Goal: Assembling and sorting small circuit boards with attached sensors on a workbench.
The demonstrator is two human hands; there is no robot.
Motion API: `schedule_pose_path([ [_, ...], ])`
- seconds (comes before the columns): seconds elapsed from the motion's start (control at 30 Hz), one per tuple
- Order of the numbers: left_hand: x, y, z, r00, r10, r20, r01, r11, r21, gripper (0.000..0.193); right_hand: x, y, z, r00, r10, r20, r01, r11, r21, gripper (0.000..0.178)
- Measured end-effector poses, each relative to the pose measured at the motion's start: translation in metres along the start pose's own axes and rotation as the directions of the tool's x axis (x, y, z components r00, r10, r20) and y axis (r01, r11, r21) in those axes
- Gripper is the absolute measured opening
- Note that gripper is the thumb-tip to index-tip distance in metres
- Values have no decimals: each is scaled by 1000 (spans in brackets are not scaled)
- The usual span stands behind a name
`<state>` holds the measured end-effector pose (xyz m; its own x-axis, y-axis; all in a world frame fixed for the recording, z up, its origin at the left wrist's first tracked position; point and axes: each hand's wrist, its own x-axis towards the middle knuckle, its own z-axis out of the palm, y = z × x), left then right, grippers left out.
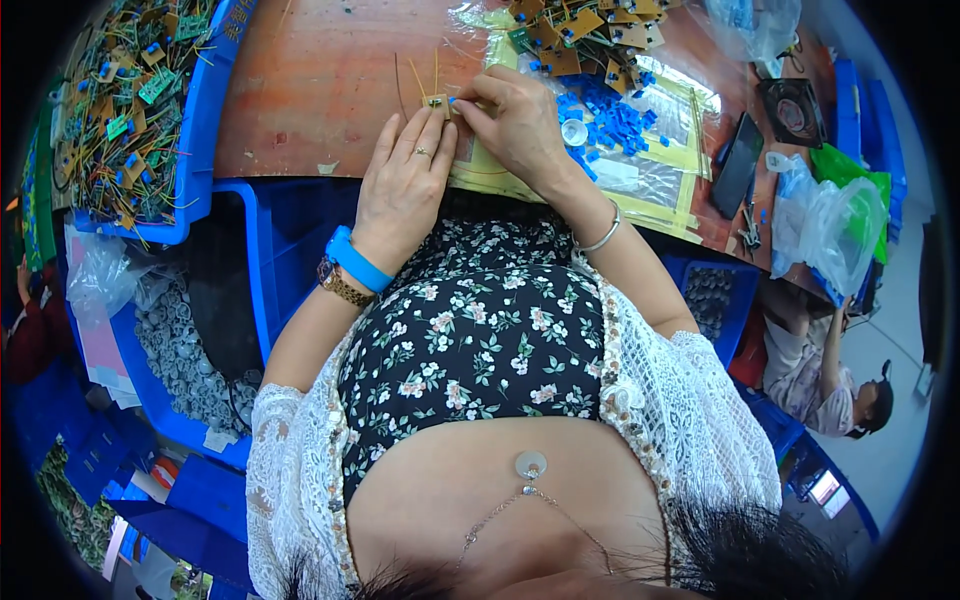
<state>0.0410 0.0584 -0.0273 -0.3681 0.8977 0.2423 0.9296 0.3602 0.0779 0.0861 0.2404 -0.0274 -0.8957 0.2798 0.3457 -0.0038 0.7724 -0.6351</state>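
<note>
A small tan circuit board (436, 103) with thin wires lies near the table's front edge. My left hand (408, 175) holds it there, fingertips on its near side. My right hand (515, 125) comes in from the right with thumb and forefinger pinched on a small blue piece (453, 101) at the board's right edge. The fingers partly cover both parts. Just right of my right hand is a pile of small blue pieces (610, 120), with a small round whitish cup (574, 132) at its near side. Beyond it lies a heap of wired circuit boards (590, 30).
At left stands a blue bin (205, 130) full of wired boards; below it, another blue bin (130, 350) holds grey parts. On the right of the table lie a dark phone (737, 165), a black fan (792, 110) and plastic bags (835, 215). Another person (825, 370) is further right.
</note>
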Motion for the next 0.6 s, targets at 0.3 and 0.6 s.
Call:
schedule_pose_path([
  [0.3, 3, -10, -1, 995, 98, 29, -95, 992, -89, 42, 21, 7, 4, 942, -336, 26, 324, 924, 202, 11],
  [0.6, -1, -7, 9, 997, 14, -70, -28, 979, -204, 44, 7, 12, -5, 992, -30, 125, 25, 999, 39, 11],
])
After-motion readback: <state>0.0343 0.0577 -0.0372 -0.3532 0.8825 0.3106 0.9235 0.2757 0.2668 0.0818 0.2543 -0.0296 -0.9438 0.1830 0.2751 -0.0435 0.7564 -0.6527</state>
